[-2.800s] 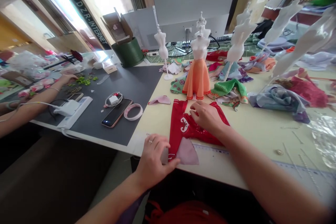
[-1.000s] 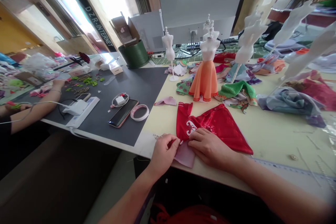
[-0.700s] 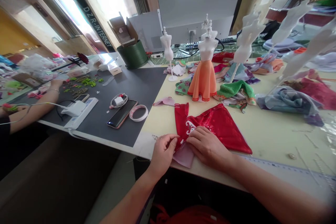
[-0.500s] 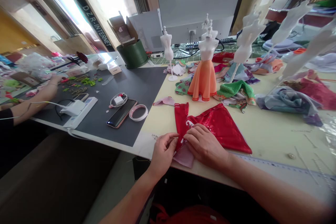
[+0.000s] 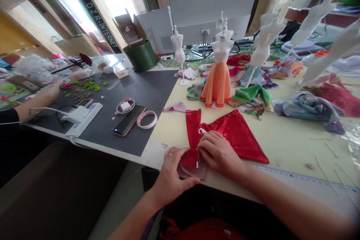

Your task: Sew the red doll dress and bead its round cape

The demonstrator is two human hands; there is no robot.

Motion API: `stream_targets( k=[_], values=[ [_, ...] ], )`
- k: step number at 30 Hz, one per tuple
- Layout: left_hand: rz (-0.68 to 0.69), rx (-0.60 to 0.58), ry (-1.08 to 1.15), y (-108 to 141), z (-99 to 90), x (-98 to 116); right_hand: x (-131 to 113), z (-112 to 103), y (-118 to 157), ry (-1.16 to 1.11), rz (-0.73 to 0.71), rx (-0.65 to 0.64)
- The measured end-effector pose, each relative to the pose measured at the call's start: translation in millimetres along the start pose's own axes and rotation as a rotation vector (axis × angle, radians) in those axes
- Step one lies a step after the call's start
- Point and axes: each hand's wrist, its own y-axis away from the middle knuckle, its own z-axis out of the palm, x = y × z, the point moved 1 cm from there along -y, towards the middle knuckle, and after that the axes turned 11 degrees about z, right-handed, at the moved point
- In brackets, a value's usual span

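Note:
A piece of shiny red fabric (image 5: 239, 138) with a white print lies on the table edge in front of me. A narrower red strip (image 5: 193, 125) of it runs toward me, with a small white tag near its gathered end. My right hand (image 5: 218, 153) pinches the fabric at that gathered spot, its fingertips partly hidden. My left hand (image 5: 171, 172) lies around the strip's near end, fingertips touching the red cloth and thumb stretched out apart below. Under the strip shows a pale pink cloth piece (image 5: 201, 173).
Behind the fabric stands a small white mannequin (image 5: 222, 47) in an orange skirt (image 5: 216, 86), among cloth scraps (image 5: 253, 97). Further left lie a tape roll (image 5: 147, 120), a phone (image 5: 129, 120) and a power strip (image 5: 86, 120). A co-worker's arm (image 5: 39, 101) reaches in at far left.
My left hand has opened from a pinch, its thumb moving down and away from the fingers. The strip's near end is now spread and more visible. My right hand stays on the fabric.

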Motion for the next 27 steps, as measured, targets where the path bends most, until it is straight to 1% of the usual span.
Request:
stream_targets(
  k=[1, 3, 6, 8, 10, 14, 20, 24, 27],
  values=[
    [0.036, 0.019, -0.054, 2, 1.1, 1, 0, -1, 0, -0.011, 0.002, -0.003],
    [0.081, 0.094, -0.128, 4, 4.6, 3, -1, -3, 0, -0.028, -0.012, -0.016],
    [0.159, 0.208, -0.162, 2, 9.3, 4, 0, -5, 1, -0.026, -0.055, -0.057],
    [0.239, 0.239, -0.165, 0, 10.1, 3, 2, -6, 3, -0.006, -0.086, -0.087],
    [0.297, 0.224, -0.176, -1, 9.7, 3, 4, -7, 5, 0.014, -0.11, -0.114],
    [0.363, 0.119, -0.223, 2, 10.9, 3, 7, -9, 6, 0.048, -0.116, -0.172],
    [0.47, 0.067, -0.283, 6, 15.6, 6, 6, -10, 7, 0.075, -0.103, -0.219],
    [0.418, 0.082, -0.248, 5, 15.0, 3, 7, -15, 6, 0.057, -0.072, -0.187],
    [0.382, 0.103, -0.21, 3, 14.0, 2, 8, -22, 4, 0.027, 0.004, -0.124]
  ],
)
